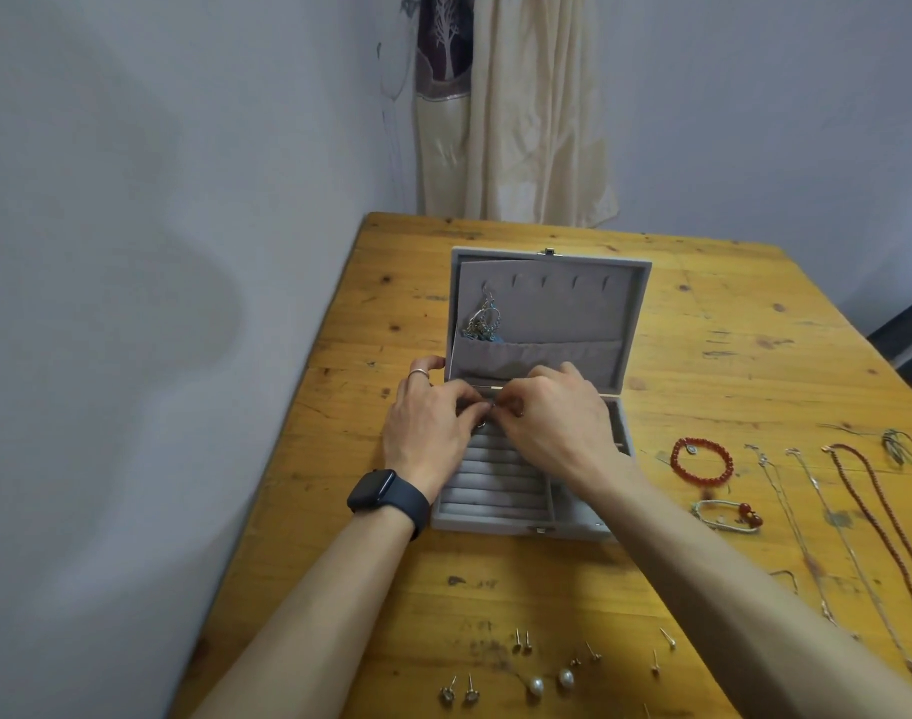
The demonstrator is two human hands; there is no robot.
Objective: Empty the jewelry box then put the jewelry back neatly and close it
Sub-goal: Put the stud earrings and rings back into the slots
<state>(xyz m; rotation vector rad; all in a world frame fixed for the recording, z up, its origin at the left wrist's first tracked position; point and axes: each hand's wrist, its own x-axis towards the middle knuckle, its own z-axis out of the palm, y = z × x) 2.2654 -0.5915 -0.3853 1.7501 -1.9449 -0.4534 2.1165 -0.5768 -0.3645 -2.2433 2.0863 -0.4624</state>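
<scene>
"Head view, item one: where is the box?"

"The grey velvet rectangular jewelry box (542,526) stands mid-way on the yellow knotty wooden table (703,303). Its lid (573,303) is raised upright at 12 o'clock. A bunch of silver chain jewelry (487,316) hangs from a lid hook into the lid pocket."

"Hands?"

"The left hand (428,422), with a dark smartwatch (386,498) on its wrist, and the right hand (557,422) meet over the padded grey ring rolls (495,474). Both have curled fingertips pinching a small metal piece (484,420). What kind of piece it is, I cannot tell."

"Outside the box?"

"At 3 o'clock lies a red bead bracelet (701,459), and just nearer is a pale bracelet with red beads (726,516). Beyond those, long thin necklaces (858,511) are laid side by side. At 6 o'clock there are small stud earrings (521,643) and two pearl earrings (535,685)."
</scene>
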